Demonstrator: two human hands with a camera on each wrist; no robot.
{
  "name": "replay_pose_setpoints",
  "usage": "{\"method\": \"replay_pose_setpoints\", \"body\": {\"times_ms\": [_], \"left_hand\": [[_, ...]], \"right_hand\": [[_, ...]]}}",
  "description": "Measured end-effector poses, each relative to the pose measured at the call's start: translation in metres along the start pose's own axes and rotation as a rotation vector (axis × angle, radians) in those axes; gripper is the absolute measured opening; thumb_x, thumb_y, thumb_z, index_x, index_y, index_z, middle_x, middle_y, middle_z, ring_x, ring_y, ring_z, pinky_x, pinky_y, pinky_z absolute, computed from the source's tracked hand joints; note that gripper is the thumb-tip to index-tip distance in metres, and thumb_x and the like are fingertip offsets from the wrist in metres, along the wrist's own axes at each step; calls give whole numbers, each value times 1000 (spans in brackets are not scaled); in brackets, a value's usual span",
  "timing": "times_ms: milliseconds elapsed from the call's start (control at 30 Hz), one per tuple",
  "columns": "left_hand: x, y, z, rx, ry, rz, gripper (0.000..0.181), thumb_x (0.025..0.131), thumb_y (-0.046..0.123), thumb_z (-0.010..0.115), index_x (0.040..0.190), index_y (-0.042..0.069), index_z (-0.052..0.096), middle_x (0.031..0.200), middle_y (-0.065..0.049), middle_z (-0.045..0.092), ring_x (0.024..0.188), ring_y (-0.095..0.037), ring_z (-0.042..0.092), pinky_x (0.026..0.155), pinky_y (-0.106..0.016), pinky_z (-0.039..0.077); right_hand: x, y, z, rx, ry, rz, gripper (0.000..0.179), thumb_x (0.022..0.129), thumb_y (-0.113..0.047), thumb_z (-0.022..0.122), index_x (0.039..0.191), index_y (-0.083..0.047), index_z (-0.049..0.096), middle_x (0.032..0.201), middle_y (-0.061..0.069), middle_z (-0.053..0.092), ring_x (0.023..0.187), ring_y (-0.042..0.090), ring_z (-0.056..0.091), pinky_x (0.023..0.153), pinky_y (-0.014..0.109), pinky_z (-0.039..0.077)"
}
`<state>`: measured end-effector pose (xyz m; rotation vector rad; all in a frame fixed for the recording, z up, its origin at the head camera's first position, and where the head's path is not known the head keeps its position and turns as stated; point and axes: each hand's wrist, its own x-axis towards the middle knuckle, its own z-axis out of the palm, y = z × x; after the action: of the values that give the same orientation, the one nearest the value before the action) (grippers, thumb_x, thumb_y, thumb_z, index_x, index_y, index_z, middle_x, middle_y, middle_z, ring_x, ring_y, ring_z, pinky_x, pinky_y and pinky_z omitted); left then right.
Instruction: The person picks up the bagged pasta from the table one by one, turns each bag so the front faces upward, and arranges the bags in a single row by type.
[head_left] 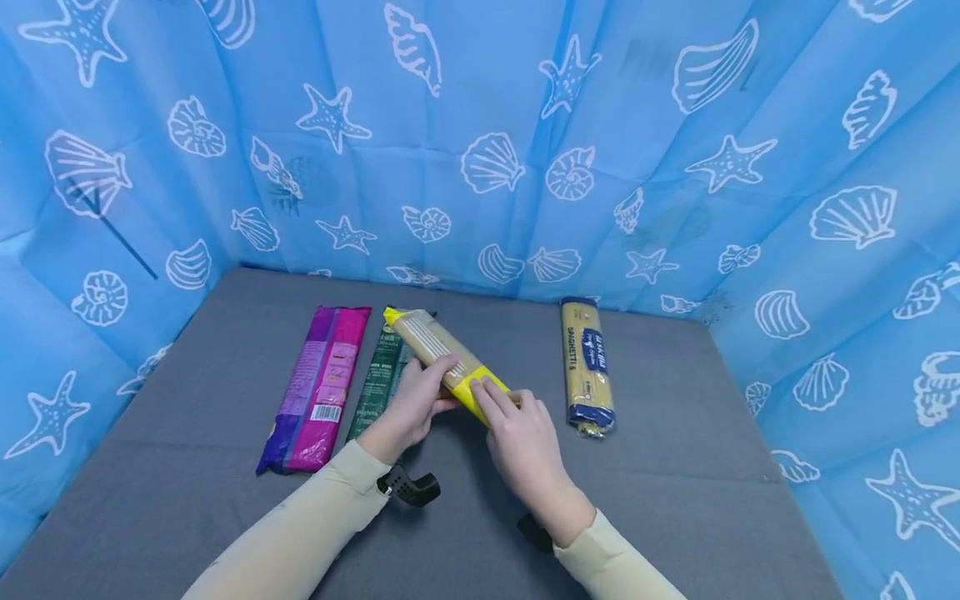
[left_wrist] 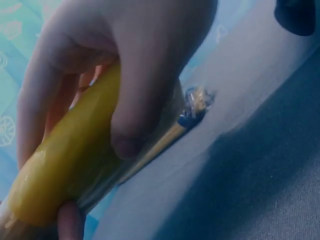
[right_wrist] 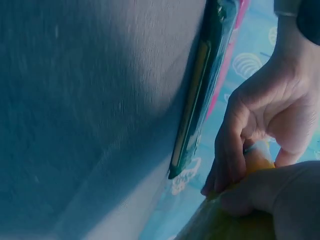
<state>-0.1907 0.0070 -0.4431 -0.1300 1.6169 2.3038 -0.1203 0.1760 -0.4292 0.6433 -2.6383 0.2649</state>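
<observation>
Both hands hold a clear pack of long dry pasta with yellow ends [head_left: 438, 340], tilted over the middle of the table. My left hand [head_left: 411, 402] grips its left side, thumb on top and fingers underneath. At the near yellow end, my right hand [head_left: 527, 442] holds the pack with its fingers across the top. The left wrist view shows the yellow wrapper [left_wrist: 75, 150] between thumb and fingers. Partly hidden behind the left hand lies a green pasta pack [head_left: 375, 375]; the right wrist view shows that green pack [right_wrist: 192, 105] edge-on.
A pink and purple pack [head_left: 322, 383] lies left of the green one. To the right is a spaghetti pack with blue ends [head_left: 585, 358]. Everything rests on a grey cloth-covered table [head_left: 675, 500], with a blue shell-patterned curtain [head_left: 480, 225] around its back and sides.
</observation>
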Motion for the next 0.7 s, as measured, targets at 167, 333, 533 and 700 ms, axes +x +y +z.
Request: {"method": "replay_pose_setpoints", "body": {"times_ms": [167,333,533,700], "left_hand": [[1,0,-4,45,26,23,61,96,33,56,145,10,29,128,-17,54,106,-28,62,83,-42,54],[2,5,-7,155,50,31,55,96,36,53,141,8,37,124,-13,58,103,-24,63,78,-36,55],[1,11,-7,173,6,9,53,97,39,51,139,10,39,123,-12,58,102,-24,61,80,-35,52],[0,11,-4,198,-9,51,49,98,36,49,138,9,41,122,-12,58,103,-24,60,84,-36,49]], "right_hand": [[-6,-1,-2,199,-66,72,64,80,-14,78,139,-17,53,139,0,53,107,23,53,86,40,49],[-10,6,-5,446,-33,159,43,91,-17,68,132,-15,58,126,-4,61,110,12,55,88,36,51],[-10,19,-4,644,-10,253,38,93,-12,64,131,-10,57,119,-2,62,102,11,58,85,40,52],[-8,22,-5,950,-170,496,40,96,-14,61,135,-10,52,121,6,61,101,20,62,83,39,53]]}}
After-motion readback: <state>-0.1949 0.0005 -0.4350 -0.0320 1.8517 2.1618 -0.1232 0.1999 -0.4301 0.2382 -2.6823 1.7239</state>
